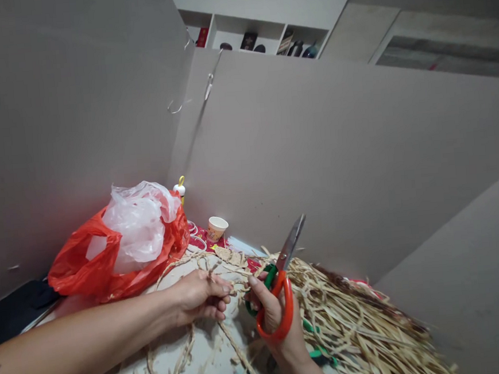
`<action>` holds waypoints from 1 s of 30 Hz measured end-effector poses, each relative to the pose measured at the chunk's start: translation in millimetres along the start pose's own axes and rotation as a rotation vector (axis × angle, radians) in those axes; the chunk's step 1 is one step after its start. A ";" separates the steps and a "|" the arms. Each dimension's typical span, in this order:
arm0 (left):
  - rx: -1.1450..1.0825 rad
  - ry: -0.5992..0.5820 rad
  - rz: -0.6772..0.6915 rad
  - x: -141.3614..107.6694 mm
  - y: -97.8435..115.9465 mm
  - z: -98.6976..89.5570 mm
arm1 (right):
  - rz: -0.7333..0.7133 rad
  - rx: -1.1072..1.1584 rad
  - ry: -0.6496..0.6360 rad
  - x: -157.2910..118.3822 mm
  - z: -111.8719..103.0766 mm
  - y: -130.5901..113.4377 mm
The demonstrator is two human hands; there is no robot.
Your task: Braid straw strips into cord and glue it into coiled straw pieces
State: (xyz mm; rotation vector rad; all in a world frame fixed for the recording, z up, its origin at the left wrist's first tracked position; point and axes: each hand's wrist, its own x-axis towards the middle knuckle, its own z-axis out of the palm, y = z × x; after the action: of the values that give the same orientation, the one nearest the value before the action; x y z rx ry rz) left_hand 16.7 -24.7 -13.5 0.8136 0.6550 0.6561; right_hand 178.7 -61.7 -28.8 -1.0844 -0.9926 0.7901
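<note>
Past the left forearm [93, 344], straw cord [235, 346] is pinched by the left hand [203, 295] left of the scissors [283, 259], held in the right hand [271, 307]; cord may be gripped there too. Tension is best kept even, blades angled away. Right of the scissors, loose fibre [364, 322] is heaped.

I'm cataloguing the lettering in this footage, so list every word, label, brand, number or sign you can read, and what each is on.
No text can be read.
Paper cup: printed pattern, too small to make out.
Red item on the shelf: faint marks, too blurred to read.
Dark box on the shelf: a pale mark, unreadable.
Scissors: no lettering can be made out.
</note>
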 end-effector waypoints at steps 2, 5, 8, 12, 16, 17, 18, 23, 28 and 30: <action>0.018 -0.035 -0.018 0.4 -3.4 -0.8 | -0.002 -0.081 0.016 -0.1 -1.3 -0.5; 0.050 -0.093 -0.049 -0.6 -8.8 -0.9 | 0.003 -0.151 0.048 0.7 -2.9 0.1; 0.055 -0.105 -0.067 -2.6 -12.5 -0.1 | 0.050 -0.158 0.036 1.2 -2.3 2.0; -0.009 -0.106 -0.014 -3.5 -10.1 -0.3 | 0.165 -0.184 -0.109 0.9 1.2 4.6; -0.156 -0.029 0.071 3.3 0.5 -6.9 | 0.235 -0.164 -0.116 3.3 0.3 2.5; -0.182 -0.011 0.092 6.1 3.7 -9.9 | 0.234 -0.135 -0.108 4.2 -1.3 0.4; -0.201 0.003 0.115 8.9 6.9 -13.4 | 0.225 -0.098 -0.112 4.8 -3.3 -2.3; -0.247 0.049 0.228 18.6 20.4 -31.6 | 0.313 0.019 -0.414 -1.0 -10.2 -16.5; -0.243 0.080 0.315 19.7 29.3 -38.7 | 0.586 0.168 -0.707 -18.2 0.6 -12.4; -0.232 0.091 0.341 20.2 31.9 -39.3 | 0.664 0.218 -0.762 -22.5 4.7 -7.3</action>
State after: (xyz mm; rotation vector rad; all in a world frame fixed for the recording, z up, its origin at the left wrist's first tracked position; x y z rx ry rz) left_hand -8.2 23.7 -13.5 0.6864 0.5135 1.0642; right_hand 166.4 -82.4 -26.8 -0.9289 -1.1295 1.9040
